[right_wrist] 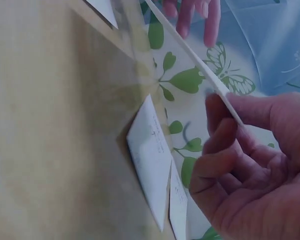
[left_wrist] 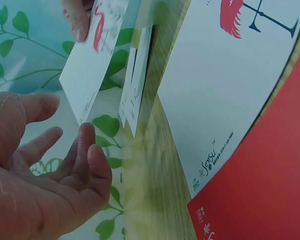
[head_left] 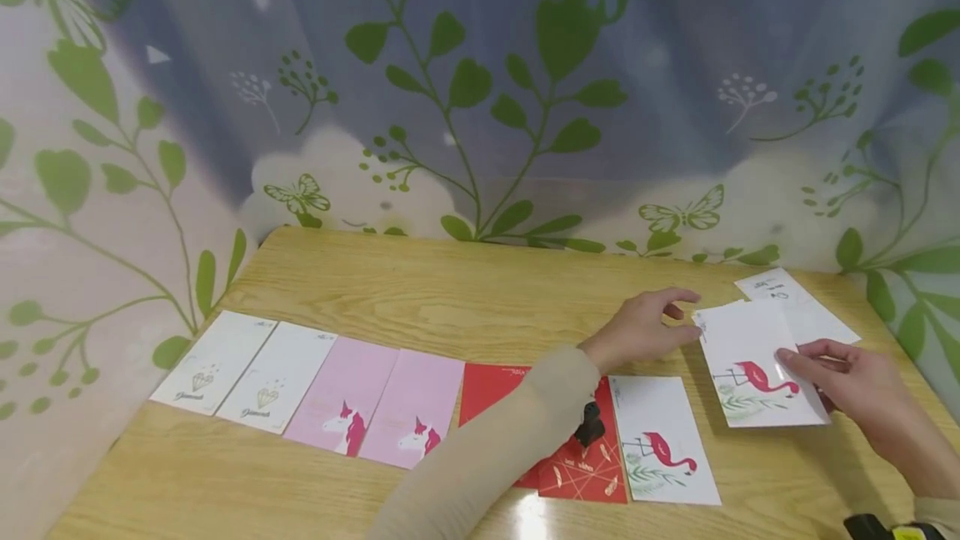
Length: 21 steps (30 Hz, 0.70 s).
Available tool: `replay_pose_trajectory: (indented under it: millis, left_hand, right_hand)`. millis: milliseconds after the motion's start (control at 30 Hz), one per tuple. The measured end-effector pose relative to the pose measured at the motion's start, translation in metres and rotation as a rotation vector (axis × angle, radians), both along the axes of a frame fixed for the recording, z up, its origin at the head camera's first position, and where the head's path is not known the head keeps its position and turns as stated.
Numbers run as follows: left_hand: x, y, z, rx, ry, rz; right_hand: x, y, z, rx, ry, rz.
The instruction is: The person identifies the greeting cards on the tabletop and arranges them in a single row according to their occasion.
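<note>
My right hand (head_left: 862, 390) pinches a white card with a red flamingo (head_left: 750, 365) between thumb and fingers at its right edge, holding it up over the right side of the table. Seen edge-on in the right wrist view, the held card (right_wrist: 200, 65) is thin and straight. My left hand (head_left: 645, 327) reaches across to the card's upper left corner, fingers spread and loosely bent, with nothing in its grasp. In the left wrist view its fingertips (left_wrist: 87, 135) are close to that corner. A matching flamingo card (head_left: 660, 440) lies flat below the left hand.
To the left a row of cards continues: red cards (head_left: 585, 473) partly hidden by my left forearm, two pink unicorn cards (head_left: 341, 390), two white diamond cards (head_left: 277, 373). White papers (head_left: 810, 307) lie behind the held card. A leaf-patterned curtain (head_left: 480, 148) borders the wooden table (head_left: 390, 273).
</note>
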<state>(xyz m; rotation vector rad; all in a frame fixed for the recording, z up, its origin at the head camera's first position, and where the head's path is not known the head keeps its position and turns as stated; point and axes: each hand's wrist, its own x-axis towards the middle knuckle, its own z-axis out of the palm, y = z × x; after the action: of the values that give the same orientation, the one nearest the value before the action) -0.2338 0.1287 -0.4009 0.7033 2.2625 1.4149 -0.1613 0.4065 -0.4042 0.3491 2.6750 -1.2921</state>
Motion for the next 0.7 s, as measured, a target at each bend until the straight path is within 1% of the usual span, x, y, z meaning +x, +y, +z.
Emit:
replay_pose_trajectory:
  millis: [67, 167, 333, 467, 567, 700]
  left_hand:
    - [0.001, 0.002, 0.001, -0.044, 0.037, -0.038]
    - [0.002, 0.005, 0.001, -0.113, 0.065, -0.099]
    - [0.005, 0.012, -0.001, -0.222, 0.105, -0.169]
    - [0.008, 0.019, -0.005, -0.302, 0.146, -0.196]
    - [0.01, 0.023, -0.008, -0.346, 0.16, -0.211]
    - [0.013, 0.031, -0.011, -0.423, 0.177, -0.203]
  right_hand:
    - [0.01, 0.0, -0.001, 0.005, -0.043, 0.021]
    - [0.023, -0.001, -0.004, -0.005, -0.098, 0.038]
    - [0.038, -0.001, -0.01, -0.002, -0.18, 0.051]
    - [0.043, -0.001, -0.015, 0.017, -0.237, 0.066]
    - [0.045, -0.001, -0.02, 0.049, -0.265, 0.069]
    - [0.044, -0.001, -0.024, 0.081, -0.286, 0.067]
